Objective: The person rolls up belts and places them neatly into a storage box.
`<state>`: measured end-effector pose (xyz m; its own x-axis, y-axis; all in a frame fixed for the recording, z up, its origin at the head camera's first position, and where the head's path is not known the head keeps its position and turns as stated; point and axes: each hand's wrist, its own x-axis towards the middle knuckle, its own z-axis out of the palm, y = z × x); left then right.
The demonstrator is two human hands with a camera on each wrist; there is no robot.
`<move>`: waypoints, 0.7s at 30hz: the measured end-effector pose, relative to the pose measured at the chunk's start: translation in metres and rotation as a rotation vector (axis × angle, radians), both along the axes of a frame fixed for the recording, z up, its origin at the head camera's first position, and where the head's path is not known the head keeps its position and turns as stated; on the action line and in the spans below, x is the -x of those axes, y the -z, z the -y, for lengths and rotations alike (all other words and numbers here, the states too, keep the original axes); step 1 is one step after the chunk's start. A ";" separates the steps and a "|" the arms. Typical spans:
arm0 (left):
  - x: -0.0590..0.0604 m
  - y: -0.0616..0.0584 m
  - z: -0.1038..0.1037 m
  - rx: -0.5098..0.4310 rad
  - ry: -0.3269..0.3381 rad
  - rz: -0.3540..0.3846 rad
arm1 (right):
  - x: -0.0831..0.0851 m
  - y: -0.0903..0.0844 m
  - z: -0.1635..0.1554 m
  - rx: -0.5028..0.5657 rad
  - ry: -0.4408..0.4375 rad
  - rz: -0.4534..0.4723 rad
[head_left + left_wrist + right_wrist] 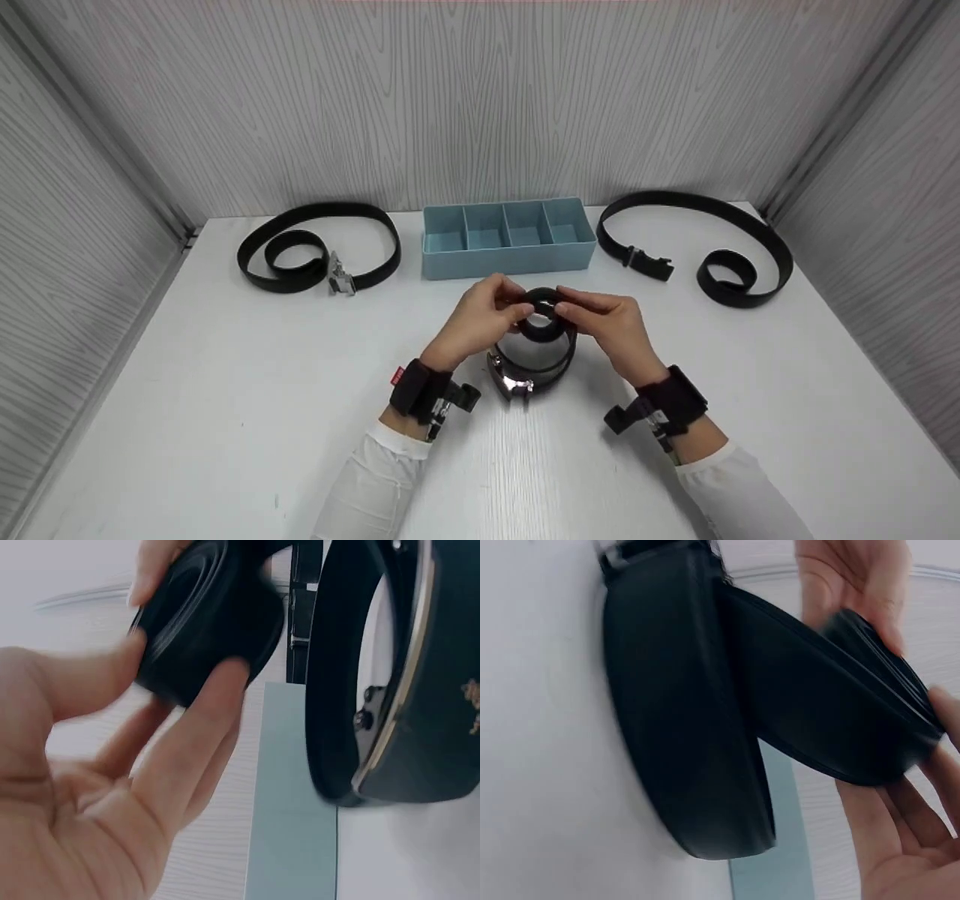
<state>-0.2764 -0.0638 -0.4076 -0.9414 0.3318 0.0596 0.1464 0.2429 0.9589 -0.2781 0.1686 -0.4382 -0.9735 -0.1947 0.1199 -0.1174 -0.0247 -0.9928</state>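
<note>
Between both hands is a black belt (541, 335), its far part wound into a small tight coil. My left hand (484, 315) pinches the coil from the left, thumb on its near edge and fingers around the outside. From the right, my right hand (606, 326) grips the same coil with thumb and fingers. A wider loop of the belt hangs toward me, ending in a shiny metal buckle (516, 384). In the left wrist view the coil (214, 622) shows stacked layers. The right wrist view shows the belt strap (682, 705) running from the loop up to the coil.
A blue-grey box (510, 261) with several compartments stands behind the hands, by the back wall. Left of it lies a loosely looped black belt (379, 276) with a silver buckle. Another black belt (780, 259) lies to the right, one end curled.
</note>
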 end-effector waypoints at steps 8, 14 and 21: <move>0.002 -0.001 0.003 -0.032 0.003 0.021 | 0.000 0.001 0.001 0.016 0.013 -0.022; -0.001 -0.004 0.009 0.045 0.126 0.016 | 0.001 -0.008 -0.008 -0.084 -0.094 -0.005; 0.000 -0.002 0.009 0.099 0.185 -0.004 | 0.000 -0.011 -0.011 -0.166 -0.158 0.006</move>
<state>-0.2760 -0.0731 -0.4058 -0.8640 0.5031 0.0216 0.2005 0.3044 0.9312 -0.2779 0.1792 -0.4274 -0.9298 -0.3617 0.0680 -0.1194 0.1216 -0.9854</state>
